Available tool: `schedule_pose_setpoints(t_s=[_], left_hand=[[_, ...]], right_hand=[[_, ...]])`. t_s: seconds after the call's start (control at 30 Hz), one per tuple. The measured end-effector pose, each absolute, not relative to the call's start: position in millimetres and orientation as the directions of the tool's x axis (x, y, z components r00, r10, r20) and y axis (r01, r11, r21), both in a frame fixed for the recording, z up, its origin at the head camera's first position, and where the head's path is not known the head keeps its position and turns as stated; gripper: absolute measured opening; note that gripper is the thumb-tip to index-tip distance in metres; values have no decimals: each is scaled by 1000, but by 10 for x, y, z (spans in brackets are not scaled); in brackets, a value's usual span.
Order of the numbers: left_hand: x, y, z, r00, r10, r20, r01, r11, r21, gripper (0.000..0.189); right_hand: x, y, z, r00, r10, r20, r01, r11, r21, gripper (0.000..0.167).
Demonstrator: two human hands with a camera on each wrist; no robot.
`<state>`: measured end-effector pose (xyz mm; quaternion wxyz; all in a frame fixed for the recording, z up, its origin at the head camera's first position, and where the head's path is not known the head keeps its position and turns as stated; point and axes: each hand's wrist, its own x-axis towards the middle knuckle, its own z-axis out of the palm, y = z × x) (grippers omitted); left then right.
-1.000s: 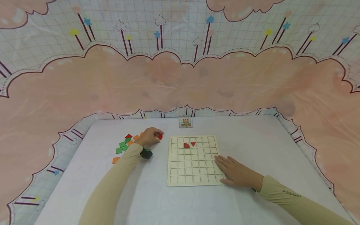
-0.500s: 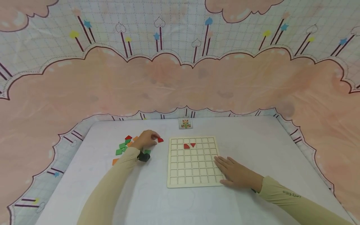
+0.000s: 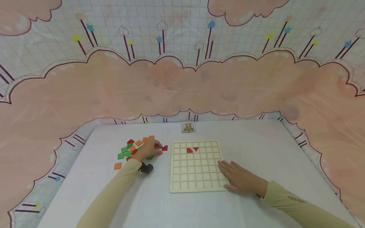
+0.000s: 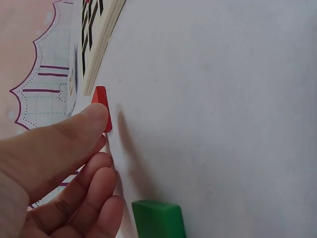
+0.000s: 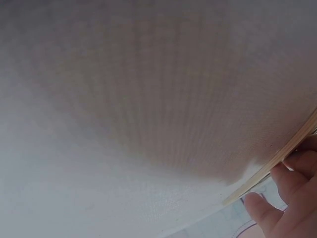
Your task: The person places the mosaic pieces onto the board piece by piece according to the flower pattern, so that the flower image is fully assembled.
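Observation:
Between thumb and fingertips my left hand (image 3: pixel 149 148) pinches a red quarter-circle tile (image 3: pixel 164 148), just left of the grid board. The left wrist view shows this red tile (image 4: pixel 101 106) edge-on, held above the white surface, with a green tile (image 4: pixel 158 219) lying nearer the wrist. The pale wooden grid board (image 3: pixel 195 171) carries a red quarter-circle tile (image 3: pixel 189 150) and a small red triangle tile (image 3: pixel 196 149) in its upper rows. My right hand (image 3: pixel 240 178) rests with straight fingers on the board's right edge. In the right wrist view, fingers (image 5: pixel 290 183) touch the board's rim (image 5: pixel 267 168).
Several orange, green and red tiles (image 3: pixel 124 149) lie scattered left of the board, partly hidden by the left hand. One orange tile (image 3: pixel 118 166) lies apart nearer the front. A small patterned card (image 3: pixel 188 127) lies behind the board on the white table (image 3: pixel 251 136).
The left hand turns the red quarter-circle tile between its fingertips, so its outline points differently, and it shifts slightly. The right hand stays on the board's edge.

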<state>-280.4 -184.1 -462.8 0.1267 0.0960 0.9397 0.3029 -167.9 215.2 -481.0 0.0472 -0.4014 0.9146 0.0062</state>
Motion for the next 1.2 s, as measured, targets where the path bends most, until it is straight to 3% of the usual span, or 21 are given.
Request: schedule_pose_setpoints(t_s=[0.37, 0.97, 1.2], left_hand=[[-2828, -1788, -4702, -956, 256, -145, 121, 792, 598, 33], [-2910, -1650, -4796, -972, 217, -94, 113, 774, 623, 20], [-2904, -1674, -4789, -971, 185, -154, 43, 762, 646, 25]], right_hand=[[-1666, 2163, -4836, -675, -733, -86, -734, 679, -17, 72], [-1686, 2168, -4813, -672, -735, -91, -737, 676, -21, 72], [-1697, 2182, -4818, -669, -739, -86, -740, 672, -21, 72]])
